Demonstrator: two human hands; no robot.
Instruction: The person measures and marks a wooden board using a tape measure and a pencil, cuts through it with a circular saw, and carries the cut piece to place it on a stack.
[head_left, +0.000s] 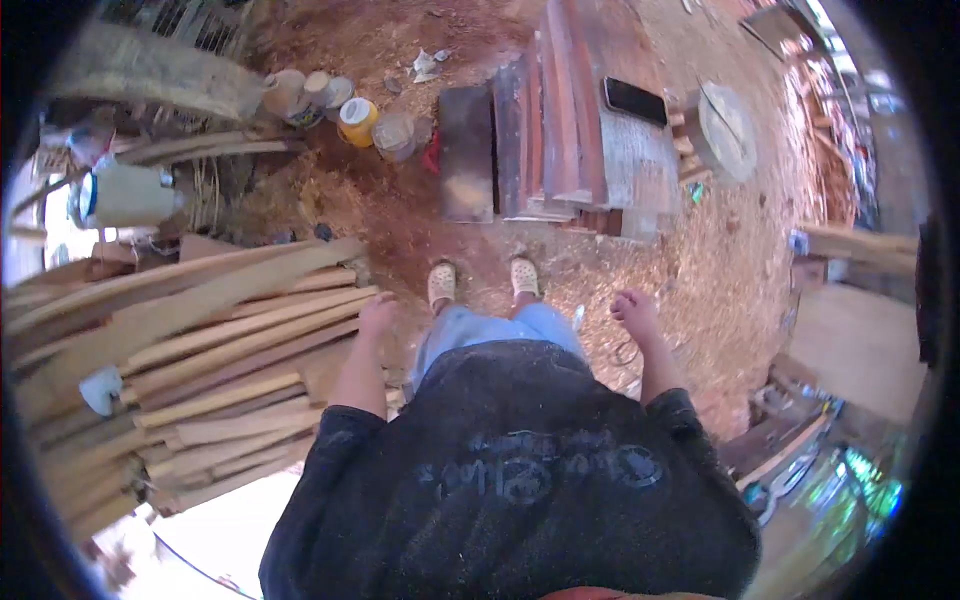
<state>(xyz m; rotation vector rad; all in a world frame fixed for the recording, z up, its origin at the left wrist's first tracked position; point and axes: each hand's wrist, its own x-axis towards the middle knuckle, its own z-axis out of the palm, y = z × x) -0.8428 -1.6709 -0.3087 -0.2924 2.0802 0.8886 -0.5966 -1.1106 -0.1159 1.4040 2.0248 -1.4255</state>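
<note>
My left hand (pixel 378 312) hangs at my side, beside the ends of the stacked wooden boards (pixel 250 340). It is small and blurred, so its fingers do not show clearly. On the other side, my right hand (pixel 635 308) is held out over the shavings-covered ground with its fingers curled in, and nothing shows in them. In front of my feet lies a stack of reddish planks (pixel 560 120). A black phone (pixel 635 101) rests on the pale board at the stack's right side.
A dark board (pixel 467 150) lies left of the planks. Several containers, one a yellow jar (pixel 357 121), stand farther left. A round wood slab (pixel 722 132) is right of the phone. A flat panel (pixel 855 345) and clutter line the right side.
</note>
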